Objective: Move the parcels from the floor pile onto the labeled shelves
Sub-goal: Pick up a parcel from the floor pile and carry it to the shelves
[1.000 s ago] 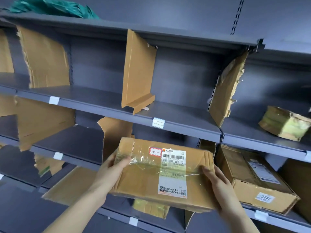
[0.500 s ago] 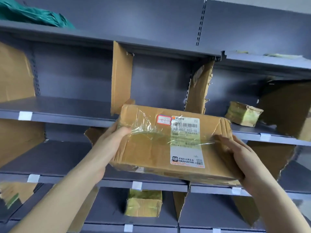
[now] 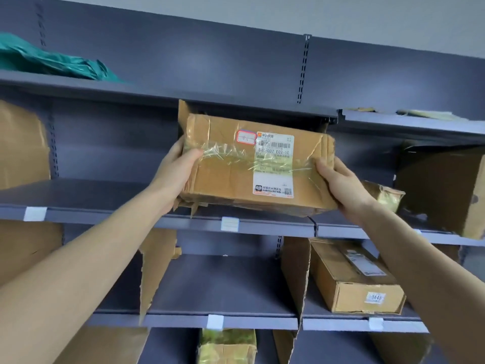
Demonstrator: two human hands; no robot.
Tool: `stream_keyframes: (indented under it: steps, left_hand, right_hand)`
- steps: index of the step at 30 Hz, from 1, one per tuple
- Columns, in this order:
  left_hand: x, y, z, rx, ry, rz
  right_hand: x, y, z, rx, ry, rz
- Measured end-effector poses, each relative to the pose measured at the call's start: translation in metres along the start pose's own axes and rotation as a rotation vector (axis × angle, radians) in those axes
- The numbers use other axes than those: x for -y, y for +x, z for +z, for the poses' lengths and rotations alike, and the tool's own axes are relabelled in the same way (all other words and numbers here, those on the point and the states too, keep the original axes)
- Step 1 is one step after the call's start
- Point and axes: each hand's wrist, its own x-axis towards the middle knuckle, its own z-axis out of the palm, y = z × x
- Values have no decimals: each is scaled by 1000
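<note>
parcel (image 3: 252, 166), taped cardboard, held level at the mouth of a shelf (image 3: 105, 198) bay, label facing out so its code reads. left hand (image 3: 178, 172) and right hand (image 3: 341, 185) clamp opposite ends, fingers curled round the edges, likely to slide it in flat beside the cardboard divider (image 3: 183, 114).

Both arms raised and outstretched, left hand (image 3: 176, 171) grip curled, thumb on top, right hand (image 3: 341, 183) likewise
</note>
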Motion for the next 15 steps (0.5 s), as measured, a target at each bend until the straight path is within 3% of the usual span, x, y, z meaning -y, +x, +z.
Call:
stream_keyframes:
  steps: [15]
  left_hand:
    - [76, 87, 39, -40, 107, 17]
  right_hand:
    - [-73, 95, 33, -134, -137, -96]
